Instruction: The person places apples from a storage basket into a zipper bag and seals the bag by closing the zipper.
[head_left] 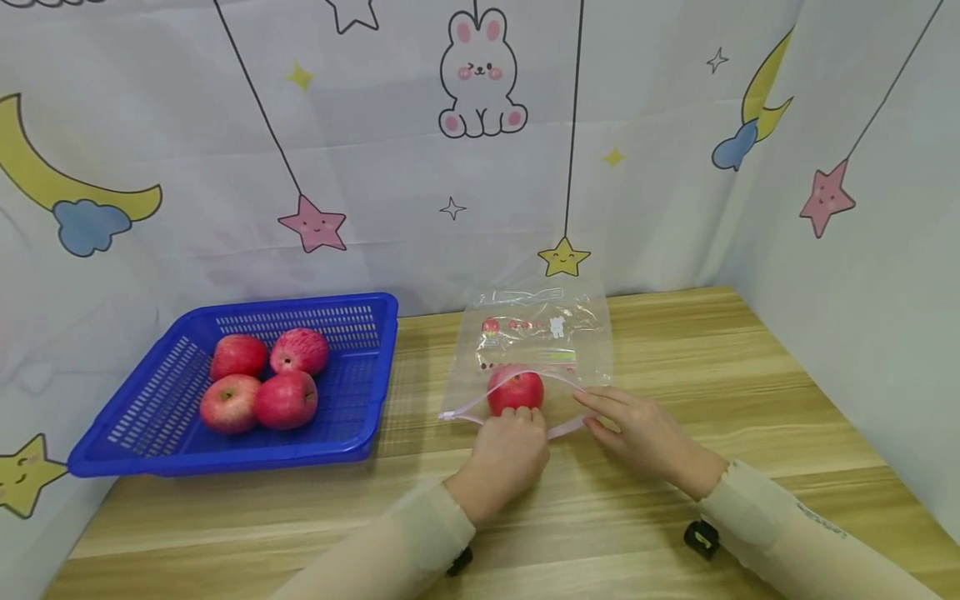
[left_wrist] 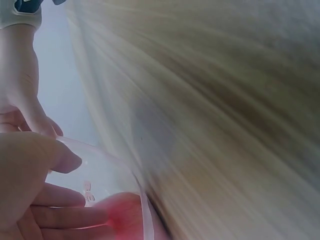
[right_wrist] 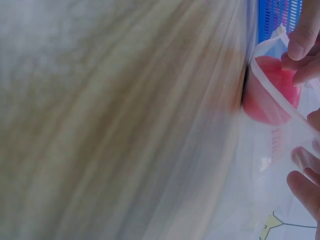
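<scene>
A clear zip bag with printed pictures lies on the table, its pinkish-edged mouth spread towards me. Just inside the mouth sits a red apple. My left hand reaches into the opening. In the left wrist view its fingers extend to the apple's side, with the thumb held apart from them. At the right end of the mouth, my right hand holds the bag's edge between thumb and fingers. The right wrist view shows the apple partly behind the bag's rim.
To the left stands a blue plastic basket holding several red apples. The wooden table meets a white curtain with printed stars and a rabbit at the back. The bag's slider sits at the mouth's left corner.
</scene>
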